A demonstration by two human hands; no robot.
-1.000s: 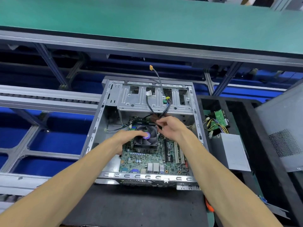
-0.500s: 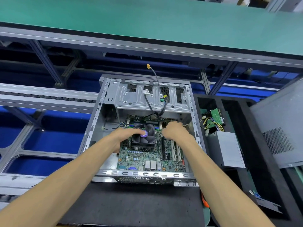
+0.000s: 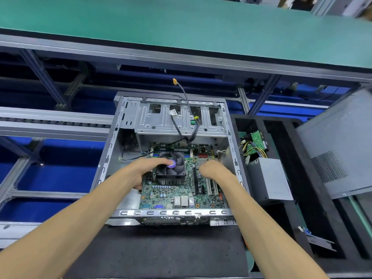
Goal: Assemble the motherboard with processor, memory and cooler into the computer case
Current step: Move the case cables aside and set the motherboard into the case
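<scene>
The computer case (image 3: 128,125) lies open on its side on a black mat (image 3: 157,250), its rear edge toward the person. The motherboard (image 3: 181,193) lies flat inside on the case floor, long axis running away from the person, cooler (image 3: 174,168) mounted. To the right, a black tray (image 3: 302,178) holds a grey power supply (image 3: 269,178) and a wired green board (image 3: 256,140). The left hand (image 3: 145,168) grips the cooler, fingers closed over its fan. The right hand (image 3: 213,168) rests on the board's right half; whether it clasps anything cannot be determined. Judgement: seating remains, with the board directly under both hands.
</scene>
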